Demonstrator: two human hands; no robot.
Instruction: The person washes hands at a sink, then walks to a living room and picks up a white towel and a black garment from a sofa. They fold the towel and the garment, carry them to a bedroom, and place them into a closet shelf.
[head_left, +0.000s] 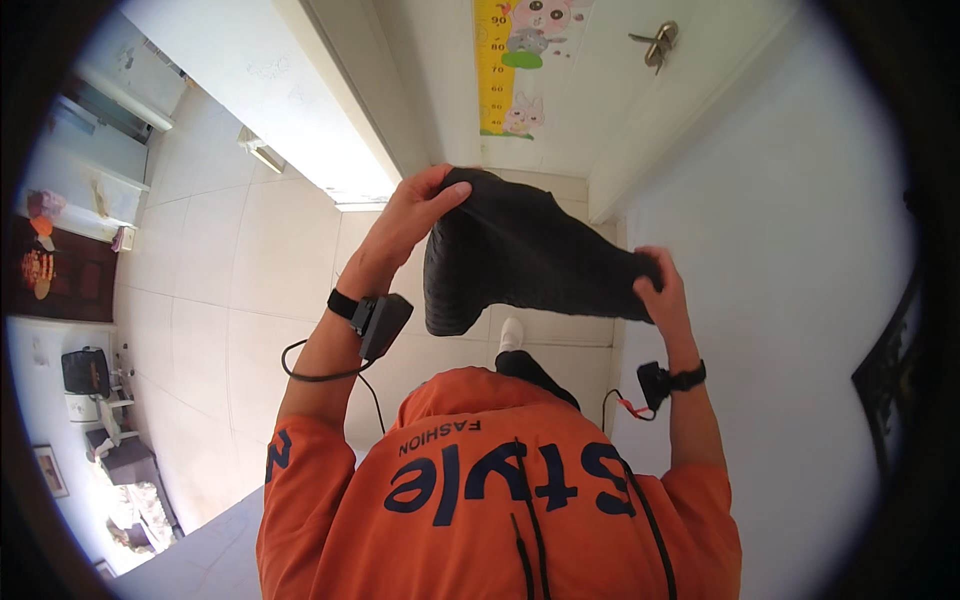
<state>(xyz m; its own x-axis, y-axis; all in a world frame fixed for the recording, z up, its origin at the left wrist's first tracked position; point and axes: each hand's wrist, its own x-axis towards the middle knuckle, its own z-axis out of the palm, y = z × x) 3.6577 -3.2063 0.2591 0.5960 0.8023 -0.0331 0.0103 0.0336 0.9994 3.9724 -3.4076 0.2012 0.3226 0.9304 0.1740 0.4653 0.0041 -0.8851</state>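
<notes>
A piece of dark cloth (536, 247), perhaps a garment, is stretched between my two hands in front of my chest. My left hand (424, 210) grips its upper left corner, thumb on top of the fabric. At the other end, my right hand (661, 289) pinches the cloth near its right edge. The left part hangs down in ribbed folds, while the middle slopes toward the right. What kind of garment it is cannot be told. A black strap with a small device sits on each of my forearms, with cables running off.
Ahead stands a white door (577, 112) with a metal handle (660, 45) and a yellow height chart (495, 75). White walls rise close on the right (765, 300) and front left (247, 75). Tiled floor (202, 262) runs left toward a dark red door (67, 274) and a black bag (85, 371).
</notes>
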